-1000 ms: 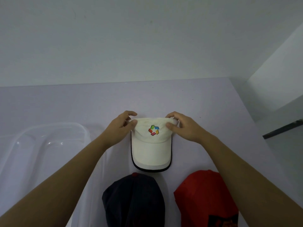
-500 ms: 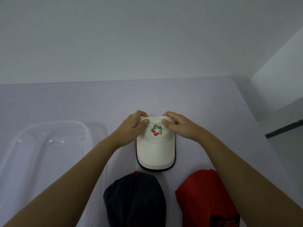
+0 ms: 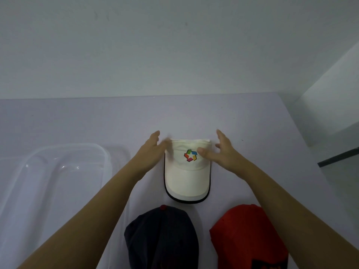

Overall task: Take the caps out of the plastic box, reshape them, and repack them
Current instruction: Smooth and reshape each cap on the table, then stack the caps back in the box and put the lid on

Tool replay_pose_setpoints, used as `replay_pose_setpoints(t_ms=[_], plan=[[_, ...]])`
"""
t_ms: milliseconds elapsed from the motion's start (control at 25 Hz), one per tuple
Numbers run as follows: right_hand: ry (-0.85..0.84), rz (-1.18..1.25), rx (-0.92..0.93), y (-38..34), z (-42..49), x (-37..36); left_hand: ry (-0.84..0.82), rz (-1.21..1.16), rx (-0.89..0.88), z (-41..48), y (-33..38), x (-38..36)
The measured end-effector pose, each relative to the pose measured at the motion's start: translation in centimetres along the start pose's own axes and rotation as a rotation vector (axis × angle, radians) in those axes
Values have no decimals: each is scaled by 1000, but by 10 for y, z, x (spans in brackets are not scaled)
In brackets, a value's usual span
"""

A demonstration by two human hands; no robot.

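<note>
A white cap (image 3: 187, 177) with a colourful logo and a black-edged brim lies flat on the table, brim toward me. My left hand (image 3: 153, 150) is at its left side, fingers spread and blurred, holding nothing. To the cap's right is my right hand (image 3: 221, 152), open, with the thumb resting on the cap next to the logo. A dark navy cap (image 3: 161, 237) and a red cap (image 3: 246, 237) lie nearer to me. The clear plastic box (image 3: 104, 152) stands at the left with nothing in it.
The lilac table (image 3: 97, 121) runs back to a white wall. Its right edge (image 3: 314, 144) slants down toward me, with a dark bar (image 3: 338, 157) beyond it on the floor side.
Both hands have let go of the white cap's crown and opened, moving apart to its sides. The cap now lies flattened on the table.
</note>
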State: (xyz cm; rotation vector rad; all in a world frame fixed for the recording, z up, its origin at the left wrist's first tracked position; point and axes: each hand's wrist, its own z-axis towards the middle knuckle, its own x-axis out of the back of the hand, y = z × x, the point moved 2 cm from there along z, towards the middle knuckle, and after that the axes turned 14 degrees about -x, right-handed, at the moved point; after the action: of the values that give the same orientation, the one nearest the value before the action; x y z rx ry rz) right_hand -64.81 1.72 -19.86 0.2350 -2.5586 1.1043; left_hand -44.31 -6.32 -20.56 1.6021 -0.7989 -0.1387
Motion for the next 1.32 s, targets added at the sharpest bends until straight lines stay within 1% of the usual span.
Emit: replay_pose_setpoints(t_ms=[40, 80, 160, 240, 360, 440, 520, 560, 640, 680, 720, 760, 840, 880, 920, 1000, 1120, 1200, 1320], plan=[[-55, 49, -29, 5, 0, -2, -29, -72, 48, -3, -1, -2], [-132, 92, -22, 9, 1, -5, -73, -145, 55, -5, -1, -6], [-227, 121, 32, 10, 1, -12, -128, -262, 13, -7, 0, -15], [-233, 134, 59, 11, 5, -18, -124, -303, -10, -4, -3, -18], [-212, 131, 8, 8, 8, -20, -160, -305, 34, -2, -7, -16], [-156, -31, 10, 5, 7, -20, -175, -229, 71, -5, -2, -13], [-19, -198, 31, -2, -7, -14, -101, -60, 68, -17, 13, -2], [69, -213, 74, -6, -20, -11, -67, 25, 53, -26, 22, 6], [215, -94, 213, -9, -53, -9, -82, 126, 14, -55, 37, 21], [221, -17, 274, -8, -69, -10, -136, 152, 4, -72, 38, 29], [168, 19, 297, -4, -85, -15, -207, 186, 9, -90, 37, 35], [73, 8, 279, 0, -102, -24, -275, 237, 34, -109, 33, 39], [-143, -119, 152, 11, -130, -48, -361, 327, 103, -143, 23, 41], [-220, -188, 71, 17, -138, -60, -353, 342, 134, -155, 18, 37], [-257, -220, 7, 22, -143, -71, -323, 339, 161, -165, 14, 31], [-250, -174, -69, 30, -145, -93, -253, 287, 215, -177, 10, 15], [-219, 27, -188, 47, -135, -120, -123, 77, 302, -184, 2, -2], [-203, 168, -235, 58, -130, -130, -39, -65, 355, -185, -2, -7], [-197, 266, -273, 67, -127, -135, 28, -190, 383, -190, -7, -12]])
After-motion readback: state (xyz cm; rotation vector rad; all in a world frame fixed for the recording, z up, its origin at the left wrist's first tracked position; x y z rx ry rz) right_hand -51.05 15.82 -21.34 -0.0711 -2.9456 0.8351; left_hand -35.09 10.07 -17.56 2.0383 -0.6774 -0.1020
